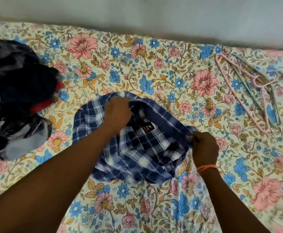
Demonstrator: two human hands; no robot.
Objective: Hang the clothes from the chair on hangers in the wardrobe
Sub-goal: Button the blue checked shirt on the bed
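Blue check shirt point(137, 145) lies bunched on the flowery bed point(154, 64). Left hand point(116, 113) & right hand point(204, 148) both pinch its cloth, fingers curled tight. Hangers point(248, 91) sit far off to the right; shirt is twisted, so it may go on crooked

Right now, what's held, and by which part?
Both hands grip the checked shirt: left hand at the far collar edge, right hand at its right edge.

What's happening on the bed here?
A person is sorting a blue checked shirt on a floral bedsheet. The left hand and right hand both grip its fabric. A pile of dark clothes waits at the left, and hangers lie unused at the right.
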